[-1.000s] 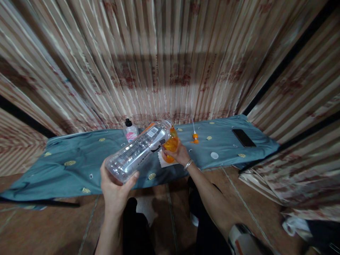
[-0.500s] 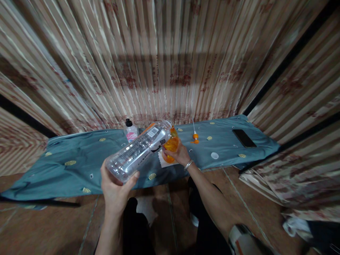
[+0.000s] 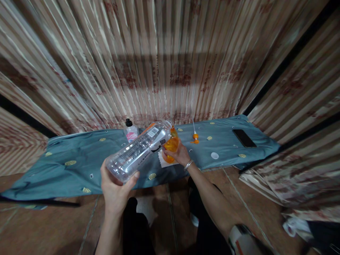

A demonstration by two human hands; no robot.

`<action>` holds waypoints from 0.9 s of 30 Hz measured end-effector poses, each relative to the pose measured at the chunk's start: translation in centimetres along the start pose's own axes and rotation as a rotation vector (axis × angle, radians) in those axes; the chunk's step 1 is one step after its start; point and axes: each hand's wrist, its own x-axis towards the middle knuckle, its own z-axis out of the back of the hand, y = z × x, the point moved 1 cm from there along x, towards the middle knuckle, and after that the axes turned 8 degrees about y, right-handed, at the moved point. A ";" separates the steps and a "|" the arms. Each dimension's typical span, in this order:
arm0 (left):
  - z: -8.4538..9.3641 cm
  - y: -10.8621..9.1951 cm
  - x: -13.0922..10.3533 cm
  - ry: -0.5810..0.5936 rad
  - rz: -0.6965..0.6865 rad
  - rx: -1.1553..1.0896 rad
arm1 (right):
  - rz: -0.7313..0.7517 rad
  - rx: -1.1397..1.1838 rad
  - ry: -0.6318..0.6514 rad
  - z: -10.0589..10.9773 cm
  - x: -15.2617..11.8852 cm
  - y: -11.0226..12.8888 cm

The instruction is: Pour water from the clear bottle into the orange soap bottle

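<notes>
Two bare hands hold bottles over a narrow table (image 3: 106, 180) with a blue-green cloth. The left hand (image 3: 117, 191) has its fingers wrapped round the base of a clear plastic bottle (image 3: 138, 152), tilted with its mouth at the top of an orange bottle (image 3: 171, 147). The right hand (image 3: 179, 154) grips that orange bottle, which is above a white paper (image 3: 164, 163). Nearby lie an orange pump (image 3: 196, 137), a white disc (image 3: 214, 156) and a black phone (image 3: 243, 138).

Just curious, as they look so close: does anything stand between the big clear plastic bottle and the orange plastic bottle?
Nothing visible does. The left hand holds the clear bottle tilted, its mouth at the top of the orange bottle, which the right hand grips.
</notes>
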 end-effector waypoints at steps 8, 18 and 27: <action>0.0 0.0 -0.1 0.002 -0.006 0.006 | -0.080 0.024 0.021 0.1 -0.1 0.6; 0.0 0.0 -0.1 -0.004 -0.030 0.020 | -0.038 0.018 0.001 0.0 -0.1 0.2; 0.1 0.1 -0.1 -0.004 -0.011 0.016 | -0.057 0.007 -0.006 0.1 -0.2 0.5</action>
